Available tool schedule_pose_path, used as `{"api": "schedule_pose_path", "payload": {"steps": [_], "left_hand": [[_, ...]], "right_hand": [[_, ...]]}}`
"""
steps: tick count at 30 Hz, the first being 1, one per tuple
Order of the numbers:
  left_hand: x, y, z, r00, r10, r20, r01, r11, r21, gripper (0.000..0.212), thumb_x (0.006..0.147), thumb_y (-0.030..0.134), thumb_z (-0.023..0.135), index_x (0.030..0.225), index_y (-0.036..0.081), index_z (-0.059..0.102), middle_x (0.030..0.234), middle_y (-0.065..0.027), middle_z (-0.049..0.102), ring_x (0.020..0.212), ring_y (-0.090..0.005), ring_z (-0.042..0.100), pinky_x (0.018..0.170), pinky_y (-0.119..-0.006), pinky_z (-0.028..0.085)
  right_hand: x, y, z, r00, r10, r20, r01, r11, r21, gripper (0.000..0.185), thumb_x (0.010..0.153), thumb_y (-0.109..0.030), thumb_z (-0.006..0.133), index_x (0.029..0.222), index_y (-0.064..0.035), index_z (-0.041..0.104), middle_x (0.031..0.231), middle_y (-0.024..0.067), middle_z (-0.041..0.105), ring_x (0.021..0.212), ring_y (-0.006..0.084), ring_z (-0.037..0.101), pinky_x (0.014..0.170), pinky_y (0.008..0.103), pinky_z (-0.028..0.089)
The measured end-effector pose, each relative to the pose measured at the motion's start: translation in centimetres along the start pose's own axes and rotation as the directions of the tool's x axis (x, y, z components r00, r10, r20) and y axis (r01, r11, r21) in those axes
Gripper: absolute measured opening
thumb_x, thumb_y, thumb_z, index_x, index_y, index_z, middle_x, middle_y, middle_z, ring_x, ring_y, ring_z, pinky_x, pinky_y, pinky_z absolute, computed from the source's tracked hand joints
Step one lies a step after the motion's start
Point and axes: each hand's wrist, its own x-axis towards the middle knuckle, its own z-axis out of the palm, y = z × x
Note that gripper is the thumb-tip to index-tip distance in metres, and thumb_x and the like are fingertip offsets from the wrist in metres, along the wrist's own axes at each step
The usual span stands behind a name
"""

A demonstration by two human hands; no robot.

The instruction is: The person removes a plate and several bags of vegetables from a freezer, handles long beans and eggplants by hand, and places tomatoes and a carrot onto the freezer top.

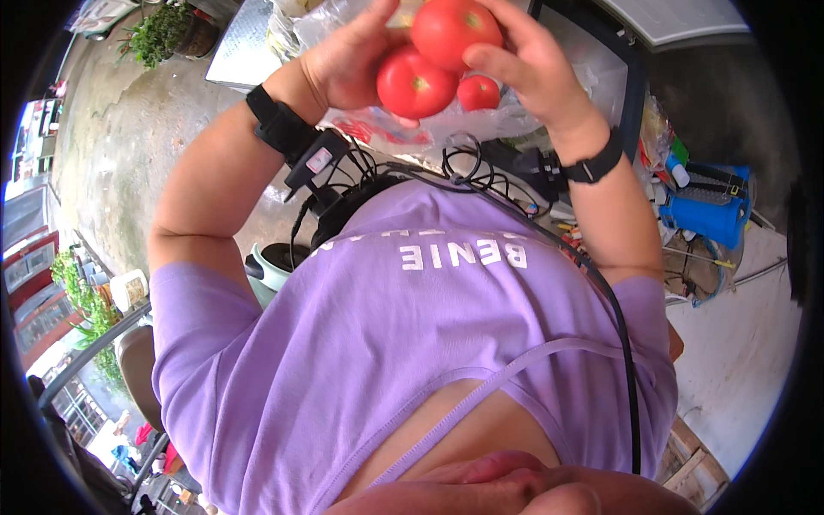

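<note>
At the top of the head view, my left hand (pixel 354 61) holds a large red tomato (pixel 417 82) against its palm and fingers. My right hand (pixel 531 61) grips another large tomato (pixel 454 32), its thumb and fingers around the right side. The two big tomatoes touch or overlap in the picture. Just below my right thumb shows a smaller tomato (pixel 479 93); whether a hand supports it or it rests on the plastic cannot be told. Under the hands lies a clear plastic bag (pixel 450 129) with red things inside. Both wrists wear black straps with devices.
A pale table corner (pixel 235 51) stands at upper left, beyond it a potted plant (pixel 158 32). Black cables (pixel 470 170) loop between my wrists and body. A dark-framed container (pixel 624 84) is at upper right, near a blue container (pixel 708 209). A pale green object (pixel 261 273) stands at my left.
</note>
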Motion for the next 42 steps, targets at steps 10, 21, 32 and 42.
{"api": "schedule_pose_path", "payload": {"steps": [10,21,32,42], "left_hand": [[-0.6,1.5,1.9,0.938,0.343,0.052,-0.342,0.89,0.302,0.074,0.09,0.058,0.052,0.138,0.003,0.043,0.13,-0.0166,0.056,0.117,-0.0285,0.058,0.098,-0.041,0.048],[-9.4,0.7,-2.7,0.884,0.446,0.142,-0.46,0.884,0.086,0.095,0.075,0.081,0.05,0.134,0.007,0.049,0.141,-0.0224,0.045,0.125,-0.0483,0.047,0.106,-0.063,0.034],[-18.4,-2.9,-5.7,0.732,0.628,-0.264,-0.637,0.768,0.063,0.093,0.073,0.081,0.052,0.134,0.01,0.05,0.141,-0.0169,0.045,0.129,-0.054,0.038,0.082,-0.066,0.05],[-18.7,-5.5,-6.8,0.681,0.636,-0.363,-0.667,0.744,0.052,0.089,0.076,0.077,0.055,0.131,0.007,0.051,0.138,-0.017,0.047,0.131,-0.0507,0.037,0.086,-0.068,0.048]], "right_hand": [[4.6,-2.8,0.5,0.941,-0.262,0.216,0.33,0.855,-0.401,0.08,0.08,-0.053,0.073,0.138,-0.0025,0.047,0.122,0.0097,0.057,0.099,0.0133,0.058,0.081,0.026,0.05],[-5.7,5.9,-8.3,0.977,0.215,-0.002,-0.134,0.602,-0.787,0.13,0.042,-0.013,0.09,0.153,-0.0236,0.023,0.156,0.0175,0.022,0.143,0.0357,0.026,0.115,0.0421,0.03],[0.4,7.3,1.1,0.958,0.077,0.277,0.266,0.126,-0.956,0.067,0.053,-0.019,0.087,0.116,-0.0175,0.066,0.142,0.0095,0.042,0.129,0.032,0.041,0.1,0.0495,0.037],[2.6,6.2,-5.6,0.979,-0.056,-0.194,0.104,0.962,0.251,0.021,0.094,-0.006,0.056,0.115,-0.0026,0.06,0.11,0.0079,0.064,0.101,0.0189,0.063,0.088,0.0328,0.052]]}}
